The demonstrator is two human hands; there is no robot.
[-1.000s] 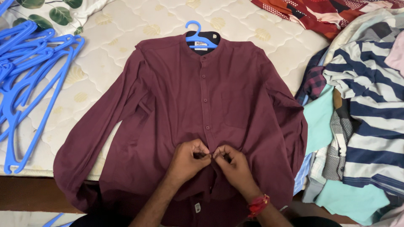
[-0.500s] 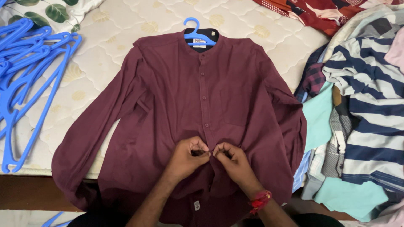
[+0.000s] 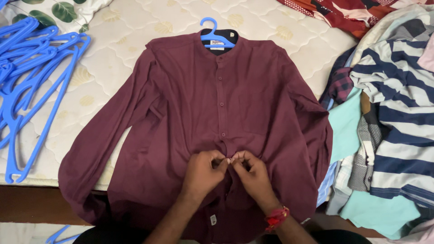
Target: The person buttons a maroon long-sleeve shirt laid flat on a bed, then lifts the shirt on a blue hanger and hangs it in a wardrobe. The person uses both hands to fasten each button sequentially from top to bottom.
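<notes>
A cream quilted mattress (image 3: 135, 27) with pale shell motifs fills the scene under even, soft light. A dark brown wooden bed frame (image 3: 31, 203) borders its near edge. A leaf-print pillow (image 3: 49, 9) lies top left.

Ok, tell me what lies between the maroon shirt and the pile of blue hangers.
In the head view, only bare quilted mattress separates the maroon shirt from the blue hangers; nothing else lies there.

Head camera looks steeply, perhaps vertically, down, close.
</notes>
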